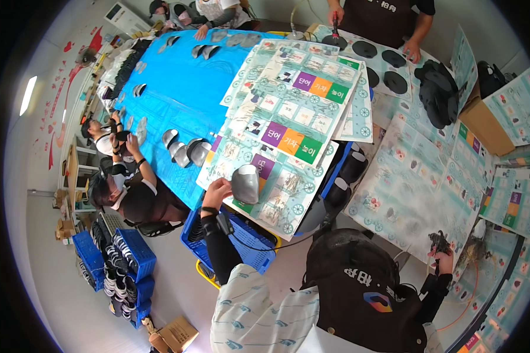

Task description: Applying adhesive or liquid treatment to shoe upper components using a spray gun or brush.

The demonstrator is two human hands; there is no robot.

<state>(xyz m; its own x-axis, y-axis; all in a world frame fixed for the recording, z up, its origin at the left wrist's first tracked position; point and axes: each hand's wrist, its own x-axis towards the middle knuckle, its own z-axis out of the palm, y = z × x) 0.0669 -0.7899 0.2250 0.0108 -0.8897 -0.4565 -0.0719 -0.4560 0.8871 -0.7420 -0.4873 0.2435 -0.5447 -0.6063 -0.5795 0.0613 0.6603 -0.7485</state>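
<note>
My left hand (218, 192) has its fingers pinched at the left edge of a grey, curved, shell-shaped piece (245, 185). That piece is over a stack of printed sheets (288, 117), with a rounded lower end and a darker opening at its top. Off to the right, my right hand (444, 259) is wrapped round a dark spray gun (438, 241), held above the near right corner of a printed-sheet-covered table (406, 194). Grey smudges mark the sheets there. A thin cable runs from a black band on my left wrist.
A blue-covered table (182, 88) bears several grey pieces (185, 150). Blue baskets (235, 241) stand below the sheet stack, near dark pieces (341, 182). Across the table, a co-worker's hand (336, 15) holds a red-handled tool over black ovals (365, 49). Other people sit at left.
</note>
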